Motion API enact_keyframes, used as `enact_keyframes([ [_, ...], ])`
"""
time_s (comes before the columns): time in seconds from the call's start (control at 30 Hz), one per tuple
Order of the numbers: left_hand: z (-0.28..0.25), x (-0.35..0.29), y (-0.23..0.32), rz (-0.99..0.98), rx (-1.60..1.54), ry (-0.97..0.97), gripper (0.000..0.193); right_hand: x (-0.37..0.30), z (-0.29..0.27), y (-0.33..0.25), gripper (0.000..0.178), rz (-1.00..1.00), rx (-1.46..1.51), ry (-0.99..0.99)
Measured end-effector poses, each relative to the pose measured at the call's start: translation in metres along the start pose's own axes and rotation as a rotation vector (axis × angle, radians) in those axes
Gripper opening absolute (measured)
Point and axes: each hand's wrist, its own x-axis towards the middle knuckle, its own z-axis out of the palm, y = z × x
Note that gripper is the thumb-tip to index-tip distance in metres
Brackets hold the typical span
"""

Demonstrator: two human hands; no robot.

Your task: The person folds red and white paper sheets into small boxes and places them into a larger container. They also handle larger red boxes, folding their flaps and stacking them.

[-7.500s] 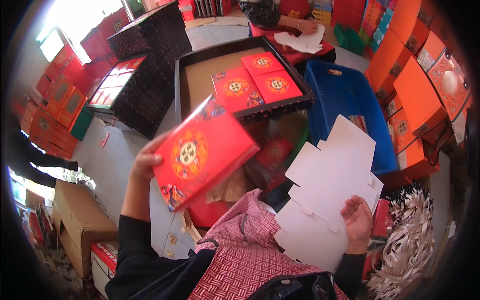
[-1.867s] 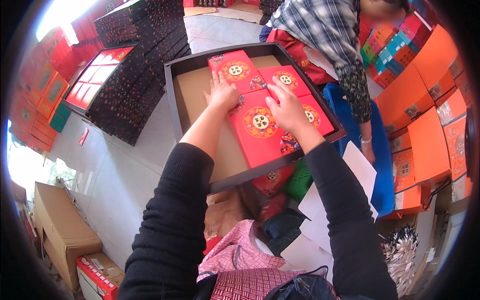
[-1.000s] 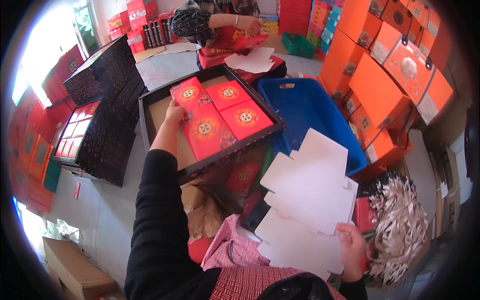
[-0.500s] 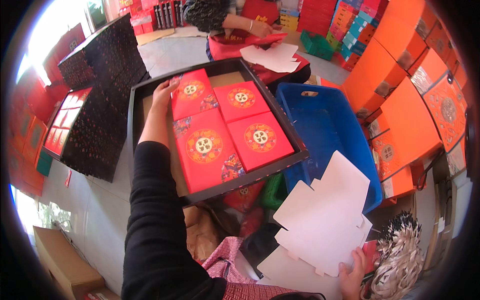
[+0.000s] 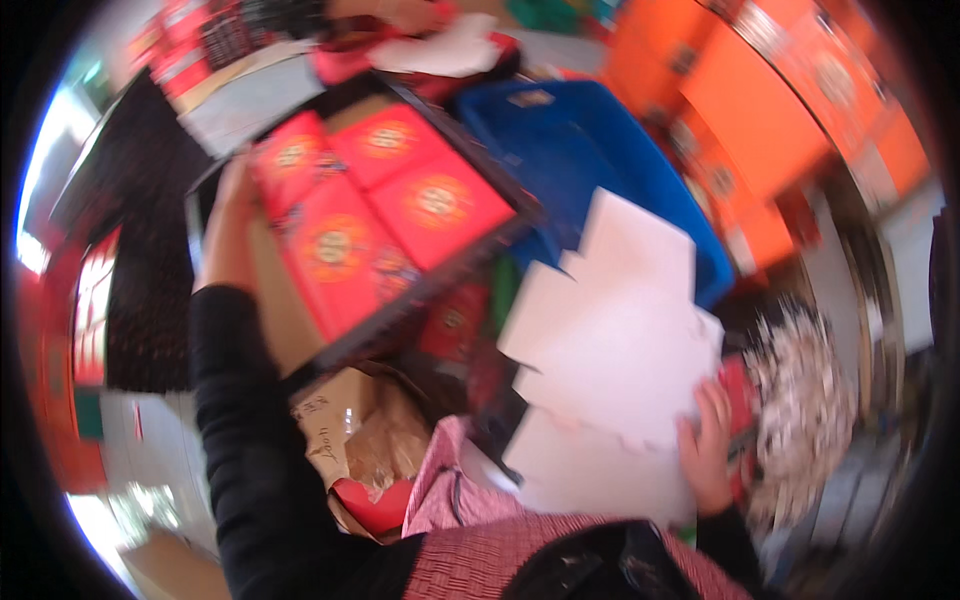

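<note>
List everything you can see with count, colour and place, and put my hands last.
Tray: one, black with tan floor, left of centre.
Red boxes: four, red with yellow-orange emblems, inside the tray.
White card sheets: count unclear, white, right of centre.
Blue bin: one, blue, beyond the sheets.
Orange boxes: several, orange, upper right.
Strand bundle: one, pale, right side.
Black boxes: count unclear, black, left side.
Brown paper: count unclear, brown, crumpled, below the tray.
Co-worker's hand: at least one, blurred, top edge.
Patterned apron: one, pinkish red, lower centre.
Left hand: one, bare, blurred, at the tray's left.
Right hand: one, bare, at the sheets' right edge.
</note>
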Motion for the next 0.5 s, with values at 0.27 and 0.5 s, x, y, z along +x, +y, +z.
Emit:
enact_keyframes([
  [0.27,0.067,-0.33,0.198,0.748,0.071,-0.607,0.046,0.001,-0.099,-0.093,0.02,-0.238,1.249,-0.317],
  [0.5,0.085,-0.51,0.108,0.558,0.157,-0.846,0.028,-0.007,-0.093,-0.076,0.024,-0.48,0.616,0.022],
])
